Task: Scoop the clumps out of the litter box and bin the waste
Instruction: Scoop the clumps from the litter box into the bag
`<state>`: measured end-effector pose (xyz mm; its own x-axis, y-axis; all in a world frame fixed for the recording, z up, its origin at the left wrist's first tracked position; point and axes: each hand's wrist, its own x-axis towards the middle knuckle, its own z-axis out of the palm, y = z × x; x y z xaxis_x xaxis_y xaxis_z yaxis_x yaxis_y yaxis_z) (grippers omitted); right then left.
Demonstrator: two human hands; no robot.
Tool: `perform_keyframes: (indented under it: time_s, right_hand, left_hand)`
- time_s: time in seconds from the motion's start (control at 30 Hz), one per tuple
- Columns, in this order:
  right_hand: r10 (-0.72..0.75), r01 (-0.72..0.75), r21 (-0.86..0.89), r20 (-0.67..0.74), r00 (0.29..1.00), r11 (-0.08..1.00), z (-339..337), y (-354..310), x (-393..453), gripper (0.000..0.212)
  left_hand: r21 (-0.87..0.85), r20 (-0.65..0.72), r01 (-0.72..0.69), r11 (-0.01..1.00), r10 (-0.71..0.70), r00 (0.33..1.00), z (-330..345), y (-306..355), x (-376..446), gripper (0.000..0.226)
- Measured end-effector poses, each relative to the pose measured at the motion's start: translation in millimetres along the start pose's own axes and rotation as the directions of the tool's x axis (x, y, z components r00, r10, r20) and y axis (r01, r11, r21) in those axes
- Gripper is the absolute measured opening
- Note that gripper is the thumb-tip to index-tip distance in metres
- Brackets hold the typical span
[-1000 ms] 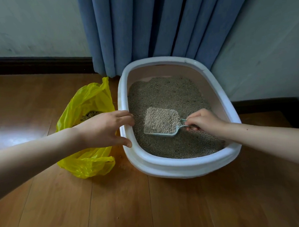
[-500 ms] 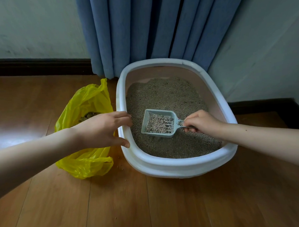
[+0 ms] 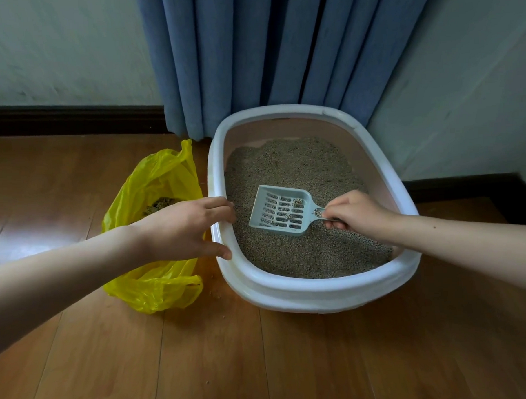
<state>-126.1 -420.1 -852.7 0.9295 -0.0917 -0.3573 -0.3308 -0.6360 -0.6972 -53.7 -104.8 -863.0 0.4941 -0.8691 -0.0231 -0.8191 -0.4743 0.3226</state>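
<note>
Gripped by the right hand (image 3: 354, 210), the pale slotted scoop (image 3: 279, 210) holds few granules.

The right hand (image 3: 357, 213) covers the scoop (image 3: 279, 210) handle. The left hand (image 3: 181, 230) hides part of the yellow bag (image 3: 157, 288). Both forearms are cut off by the picture's edges.

The floor (image 3: 202, 368) is made of brown wood boards, and it is shiny. A bright patch of light (image 3: 25, 237) sits on it at the left. The walls (image 3: 53, 48) are pale (a bit greenish) and meet in a corner. A dark strip (image 3: 71, 117) runs along their bottom. A blue curtain (image 3: 264, 48) hangs down in folds.
</note>
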Motion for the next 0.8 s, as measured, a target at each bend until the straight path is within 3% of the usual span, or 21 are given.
perform_keyframes:
  time_s: [0.33,0.8]
  right_hand:
    - [-0.019,0.017,-0.142,-0.016,1.0,0.99,6.2,-9.5,7.5,0.031]
    - [-0.047,0.043,-0.168,-0.021,0.999,0.985,11.2,-10.5,5.9,0.032]
  left_hand:
    - [-0.019,-0.004,-0.014,1.0,0.014,1.0,1.6,-1.1,-1.0,0.061]
    - [-0.033,-0.019,-0.023,0.999,0.022,1.0,3.2,-2.0,-2.0,0.061]
